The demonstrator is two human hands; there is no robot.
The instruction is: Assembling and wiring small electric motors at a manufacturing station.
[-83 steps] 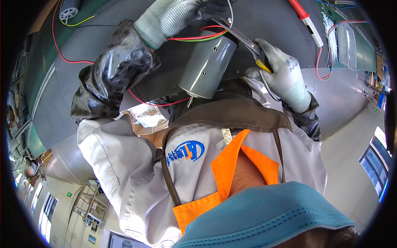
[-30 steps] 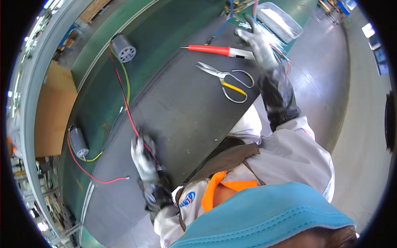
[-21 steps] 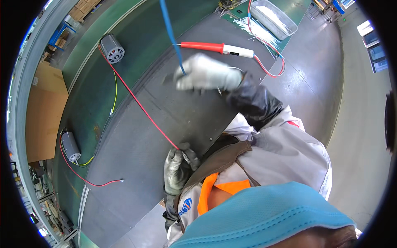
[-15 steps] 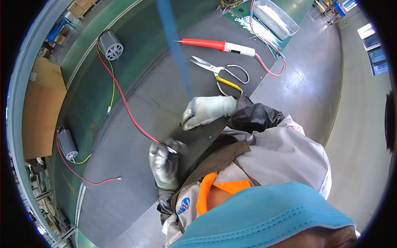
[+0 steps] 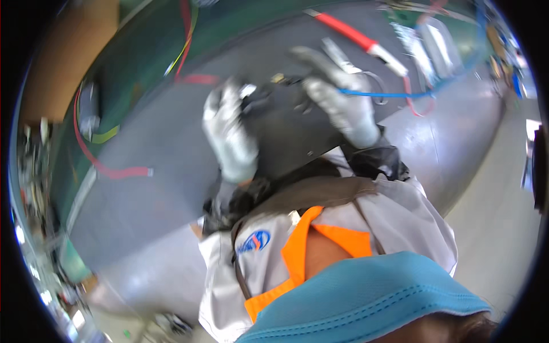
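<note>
My left hand, in a white glove with grey fingers, is closed at the fingertips around a red wire; a small pale tip shows past them. My right hand, gloved alike, is blurred, its fingers apart and stretched toward the left. A blue cord crosses in front of it and reaches its fingers; whether they touch it is unclear. Between the hands, smeared dark shapes with a yellowish bit cannot be made out. Beyond the right hand lie scissors and a red-and-white pen-shaped probe.
A small grey motor with red and yellow-green leads lies on the green strip at left. A clear plastic bin and white ties stand at upper right. A cardboard box sits at upper left. Dark matting covers the bench.
My view has swung, so the bench items appear shifted. My right hand has opened from a closed pose, its fingers now stretched out. The blue cord now runs to the right instead of upward.
</note>
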